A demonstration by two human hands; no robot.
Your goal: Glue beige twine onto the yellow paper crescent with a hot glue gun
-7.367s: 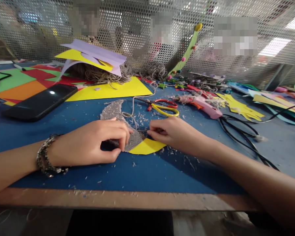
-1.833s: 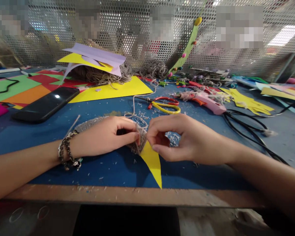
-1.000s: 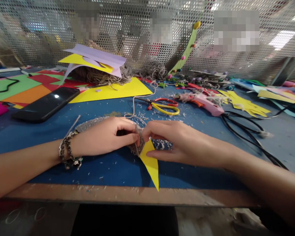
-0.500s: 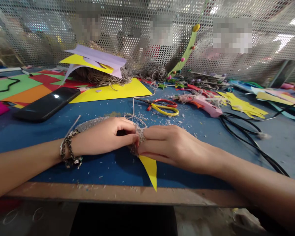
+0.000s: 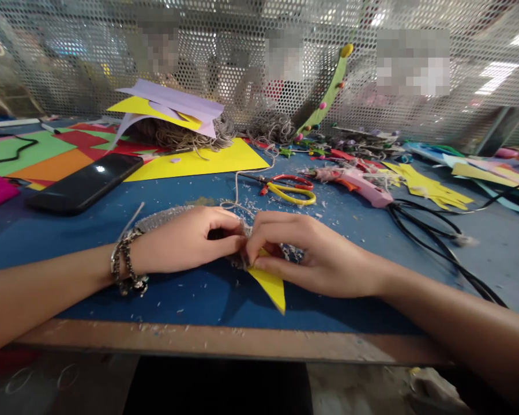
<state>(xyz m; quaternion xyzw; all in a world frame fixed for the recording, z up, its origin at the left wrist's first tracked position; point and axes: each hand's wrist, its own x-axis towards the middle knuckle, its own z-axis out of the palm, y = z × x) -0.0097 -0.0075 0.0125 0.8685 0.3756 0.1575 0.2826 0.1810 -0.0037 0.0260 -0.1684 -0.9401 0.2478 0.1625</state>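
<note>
A grey cord-wrapped piece [image 5: 166, 217] lies on the blue table, partly under my left hand [image 5: 190, 239], whose fingers are closed on its right end. From that end a pointed yellow paper strip [image 5: 270, 283] sticks out toward the table's front edge. My right hand [image 5: 303, 248] pinches the strip near its upper end, thumb and forefinger together, right beside my left fingertips. A thin grey cord [image 5: 237, 187] runs from the piece back toward a cord pile. The exact contact between the fingertips is hidden.
Red-and-yellow scissors [image 5: 292, 193] and a pink glue gun [image 5: 367, 187] with a black cable lie beyond my right hand. At left are a black phone [image 5: 84, 184] and coloured paper [image 5: 30, 153]. A perforated metal screen [image 5: 229, 63] stands behind; people show through it.
My right fingers have shifted from lying over the end of the piece to a pinch on the yellow strip. The strip's tip has swung up and right. My left hand is nearly still.
</note>
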